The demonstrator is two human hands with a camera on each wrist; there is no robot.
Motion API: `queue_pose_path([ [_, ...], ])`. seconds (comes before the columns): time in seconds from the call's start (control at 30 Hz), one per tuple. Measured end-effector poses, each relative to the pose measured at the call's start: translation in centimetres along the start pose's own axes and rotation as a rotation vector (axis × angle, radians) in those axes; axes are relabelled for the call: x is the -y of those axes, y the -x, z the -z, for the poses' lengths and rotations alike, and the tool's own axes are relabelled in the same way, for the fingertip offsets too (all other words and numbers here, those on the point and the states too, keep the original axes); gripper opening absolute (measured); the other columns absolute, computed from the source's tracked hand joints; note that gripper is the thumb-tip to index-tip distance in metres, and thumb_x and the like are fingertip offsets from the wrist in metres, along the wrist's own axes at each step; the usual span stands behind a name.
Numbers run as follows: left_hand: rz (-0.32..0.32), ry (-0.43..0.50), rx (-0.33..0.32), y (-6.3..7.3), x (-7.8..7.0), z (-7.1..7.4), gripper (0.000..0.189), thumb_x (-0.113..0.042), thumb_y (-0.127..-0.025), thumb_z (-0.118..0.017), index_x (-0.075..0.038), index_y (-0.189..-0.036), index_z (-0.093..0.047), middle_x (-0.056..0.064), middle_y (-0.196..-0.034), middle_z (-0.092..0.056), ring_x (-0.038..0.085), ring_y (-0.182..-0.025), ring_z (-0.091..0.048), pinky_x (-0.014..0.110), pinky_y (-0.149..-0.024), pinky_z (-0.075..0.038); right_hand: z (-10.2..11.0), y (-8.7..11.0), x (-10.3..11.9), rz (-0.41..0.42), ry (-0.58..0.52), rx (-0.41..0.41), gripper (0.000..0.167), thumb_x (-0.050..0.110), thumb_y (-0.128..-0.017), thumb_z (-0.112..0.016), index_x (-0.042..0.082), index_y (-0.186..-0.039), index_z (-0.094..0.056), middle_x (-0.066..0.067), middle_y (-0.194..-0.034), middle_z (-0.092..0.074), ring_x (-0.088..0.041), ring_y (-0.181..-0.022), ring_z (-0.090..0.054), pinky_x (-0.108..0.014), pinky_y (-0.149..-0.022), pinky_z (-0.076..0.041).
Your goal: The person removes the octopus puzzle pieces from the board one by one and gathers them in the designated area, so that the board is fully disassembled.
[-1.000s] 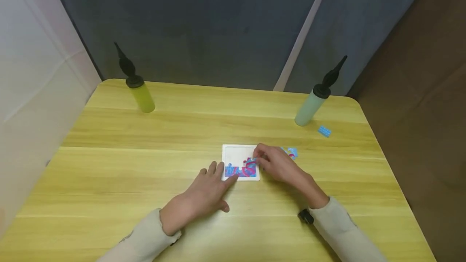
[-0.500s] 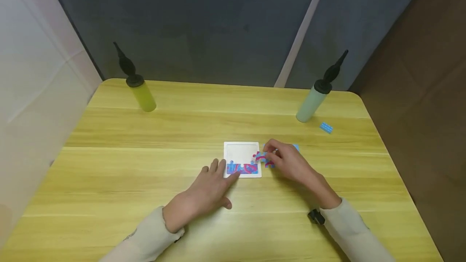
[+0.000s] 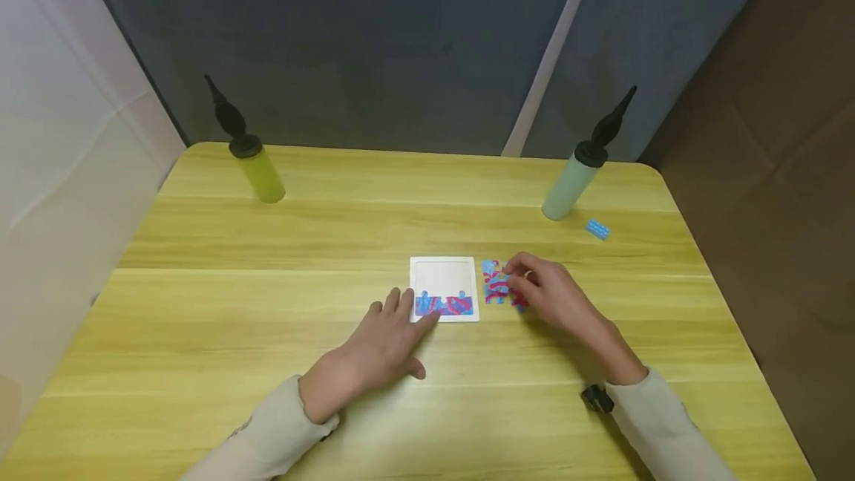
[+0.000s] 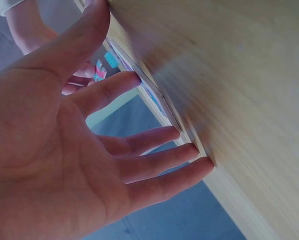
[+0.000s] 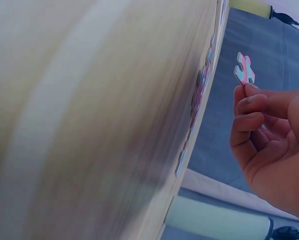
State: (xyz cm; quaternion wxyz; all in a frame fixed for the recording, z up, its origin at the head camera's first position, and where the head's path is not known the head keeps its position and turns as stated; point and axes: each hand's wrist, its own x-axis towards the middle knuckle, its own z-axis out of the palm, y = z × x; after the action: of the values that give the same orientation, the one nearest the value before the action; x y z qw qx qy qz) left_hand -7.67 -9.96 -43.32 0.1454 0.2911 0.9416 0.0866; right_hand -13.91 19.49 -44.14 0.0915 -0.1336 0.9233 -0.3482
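A white puzzle tray (image 3: 444, 273) lies mid-table, with joined blue, purple and pink jigsaw pieces (image 3: 459, 306) along its near edge. My left hand (image 3: 375, 351) is spread at the tray's near left corner, index fingertip over the bottom row and the other fingertips by the left rim. My right hand (image 3: 553, 289) pinches one pink and light-blue jigsaw piece (image 5: 246, 69) between thumb and fingertips, held up off the table in the right wrist view. Beneath and beside that hand, loose jigsaw pieces (image 3: 493, 284) lie right of the tray, partly hidden by it.
Toward the far left stands a yellow hand pump (image 3: 263, 175) with a black nozzle. A pale green pump (image 3: 570, 188) stands far right, and a small blue patterned rectangle (image 3: 597, 230) lies near its base. Dark cloth (image 3: 367, 43) hangs behind the wooden table (image 3: 220, 258).
My right hand has moved right, from over the tray to above the loose pieces, carrying the jigsaw piece away from the tray. The left hand has stayed at the tray's corner.
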Motion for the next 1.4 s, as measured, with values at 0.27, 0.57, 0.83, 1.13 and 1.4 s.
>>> queue_pose_path([
  [0.27,0.002,-0.012,0.007,-0.1,-0.1,0.1,0.083,-0.045,-0.081,-0.084,-0.016,-0.152,-0.052,0.034,-0.153,-0.041,0.056,-0.142,-0.04,0.064,-0.109,-0.044,0.7,0.6,-1.2,-0.003,0.019,-0.017,0.01,0.016,-0.103,-0.062,0.015,-0.111,-0.068,-0.002,-0.091,-0.069,-0.016,-0.073,-0.054,-0.025,-0.062,-0.045],
  [0.57,-0.009,-0.027,-0.003,-0.2,0.0,0.1,0.083,-0.046,-0.08,-0.084,-0.015,-0.151,-0.053,0.034,-0.15,-0.043,0.056,-0.14,-0.042,0.064,-0.106,-0.045,1.6,1.3,-2.6,-0.001,0.018,-0.046,0.009,0.014,-0.103,-0.063,0.013,-0.109,-0.069,-0.004,-0.1,-0.072,-0.016,-0.078,-0.057,-0.026,-0.067,-0.047],
  [0.83,-0.013,-0.006,-0.004,-0.2,0.0,0.0,0.083,-0.044,-0.081,-0.084,-0.015,-0.152,-0.053,0.035,-0.152,-0.042,0.057,-0.141,-0.041,0.065,-0.107,-0.044,2.4,1.9,-3.5,-0.019,-0.01,-0.035,0.01,0.012,-0.103,-0.062,0.011,-0.109,-0.069,-0.007,-0.101,-0.072,-0.015,-0.078,-0.058,-0.024,-0.064,-0.047],
  [1.13,-0.008,-0.009,-0.009,-0.1,0.0,0.1,0.083,-0.044,-0.08,-0.084,-0.015,-0.151,-0.053,0.035,-0.15,-0.043,0.056,-0.141,-0.042,0.064,-0.106,-0.045,2.9,2.5,-4.4,-0.036,-0.007,-0.002,0.011,0.01,-0.103,-0.061,0.007,-0.111,-0.068,-0.009,-0.105,-0.073,-0.018,-0.087,-0.065,-0.025,-0.068,-0.051],
  [1.4,-0.011,-0.01,-0.008,-0.1,0.0,0.0,0.083,-0.045,-0.081,-0.084,-0.015,-0.151,-0.053,0.035,-0.15,-0.044,0.056,-0.14,-0.042,0.064,-0.105,-0.046,3.2,2.4,-5.1,-0.053,0.004,0.026,0.013,0.008,-0.102,-0.061,0.006,-0.112,-0.068,-0.01,-0.102,-0.072,-0.017,-0.086,-0.065,-0.026,-0.066,-0.052],
])
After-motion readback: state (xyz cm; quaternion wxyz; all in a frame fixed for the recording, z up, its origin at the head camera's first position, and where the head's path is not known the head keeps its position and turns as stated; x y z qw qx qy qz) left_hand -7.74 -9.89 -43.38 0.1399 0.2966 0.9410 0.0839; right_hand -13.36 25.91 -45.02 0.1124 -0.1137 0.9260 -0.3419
